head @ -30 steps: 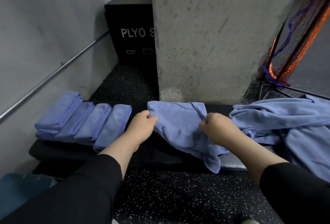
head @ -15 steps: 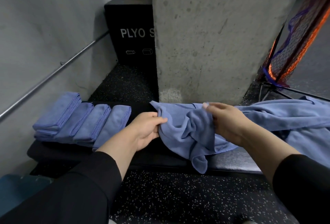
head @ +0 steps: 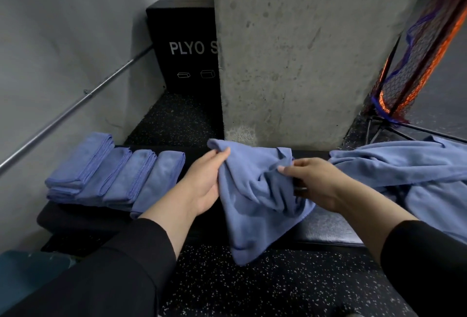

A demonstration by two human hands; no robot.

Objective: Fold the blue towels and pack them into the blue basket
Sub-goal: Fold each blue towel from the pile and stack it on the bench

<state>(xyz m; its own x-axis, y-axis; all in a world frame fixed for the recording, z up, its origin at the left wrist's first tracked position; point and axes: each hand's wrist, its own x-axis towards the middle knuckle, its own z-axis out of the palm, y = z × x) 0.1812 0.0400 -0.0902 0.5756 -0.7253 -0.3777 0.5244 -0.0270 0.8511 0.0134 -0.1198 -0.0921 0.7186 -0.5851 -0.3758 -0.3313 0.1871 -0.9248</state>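
Holding a crumpled blue towel (head: 255, 190) above the black bench (head: 328, 230), the left hand (head: 202, 185) pinches its top corner and the right hand (head: 316, 182) grips a bunched edge; drawing the hands apart should flatten it for folding.

Dim, even indoor light leaves the speckled black rubber floor (head: 252, 289) murky, soft shadow pools under the black padded bench (head: 328, 230), and the wide lens bows straight lines outward (most at the edges), with slight softness throughout.
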